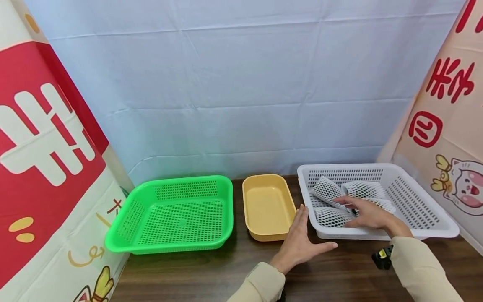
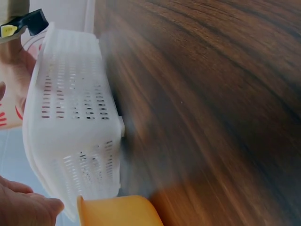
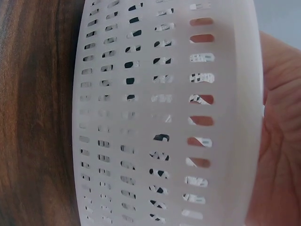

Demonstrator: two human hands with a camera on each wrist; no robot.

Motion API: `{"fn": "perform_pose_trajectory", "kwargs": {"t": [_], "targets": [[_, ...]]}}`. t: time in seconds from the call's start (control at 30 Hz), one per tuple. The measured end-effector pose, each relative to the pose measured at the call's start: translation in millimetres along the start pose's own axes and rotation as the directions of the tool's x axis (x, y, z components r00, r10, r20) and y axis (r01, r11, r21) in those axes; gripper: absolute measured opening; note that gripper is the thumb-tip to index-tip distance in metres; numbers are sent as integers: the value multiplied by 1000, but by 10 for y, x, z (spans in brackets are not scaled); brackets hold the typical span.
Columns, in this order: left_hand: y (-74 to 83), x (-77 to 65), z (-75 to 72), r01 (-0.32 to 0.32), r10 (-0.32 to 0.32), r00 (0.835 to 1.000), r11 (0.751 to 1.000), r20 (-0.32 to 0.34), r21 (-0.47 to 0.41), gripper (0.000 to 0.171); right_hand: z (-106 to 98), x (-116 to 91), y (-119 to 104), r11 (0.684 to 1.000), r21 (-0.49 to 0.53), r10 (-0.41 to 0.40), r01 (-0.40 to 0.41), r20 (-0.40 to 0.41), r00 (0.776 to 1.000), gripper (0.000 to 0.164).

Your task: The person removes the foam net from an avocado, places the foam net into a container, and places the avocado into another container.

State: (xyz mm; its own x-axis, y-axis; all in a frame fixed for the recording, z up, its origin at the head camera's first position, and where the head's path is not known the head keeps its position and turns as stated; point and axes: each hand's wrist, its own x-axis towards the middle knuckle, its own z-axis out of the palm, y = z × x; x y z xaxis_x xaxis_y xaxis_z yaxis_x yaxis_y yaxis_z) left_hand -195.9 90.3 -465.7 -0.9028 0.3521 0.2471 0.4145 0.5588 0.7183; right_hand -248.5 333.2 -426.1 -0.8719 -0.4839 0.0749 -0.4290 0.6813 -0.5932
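My right hand [image 1: 369,214] reaches over the near rim of the white slotted basket [image 1: 419,201], fingers and thumb spread apart above several white foam net sleeves [image 1: 327,191]. Its fingertips overlap the sleeves in the head view. Through the basket's slots the right wrist view shows white netting and part of the hand [image 3: 282,127]. My left hand [image 1: 299,245] is between the yellow tray [image 1: 266,209] and the white basket, thumb stretched out to the right and fingers straight, with nothing held. In the left wrist view its fingers [image 2: 28,205] show at the lower left.
A green slotted basket [image 1: 170,247] stands on the left with nothing in it. All three containers rest on a dark wooden table [image 1: 181,277]. Behind them hangs a pale cloth [image 1: 241,84], and printed cloths [image 1: 49,126] flank both sides.
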Motion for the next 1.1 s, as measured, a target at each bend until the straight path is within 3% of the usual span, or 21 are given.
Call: {"fn": "perform_pose_trajectory", "kwargs": {"t": [0.63, 0.83, 1.1], "targets": [[49, 149, 111, 9, -9, 1000, 1000, -15, 29, 114, 84, 69, 58, 1000, 10, -6, 5, 48, 999, 70], [71, 196, 98, 17, -16, 1000, 998, -4, 64, 115, 147, 106, 80, 999, -2, -43, 43, 56, 998, 70], [134, 278, 78, 30, -31, 1000, 988, 4, 153, 117, 148, 158, 135, 999, -20, 38, -36, 107, 993, 70]]}}
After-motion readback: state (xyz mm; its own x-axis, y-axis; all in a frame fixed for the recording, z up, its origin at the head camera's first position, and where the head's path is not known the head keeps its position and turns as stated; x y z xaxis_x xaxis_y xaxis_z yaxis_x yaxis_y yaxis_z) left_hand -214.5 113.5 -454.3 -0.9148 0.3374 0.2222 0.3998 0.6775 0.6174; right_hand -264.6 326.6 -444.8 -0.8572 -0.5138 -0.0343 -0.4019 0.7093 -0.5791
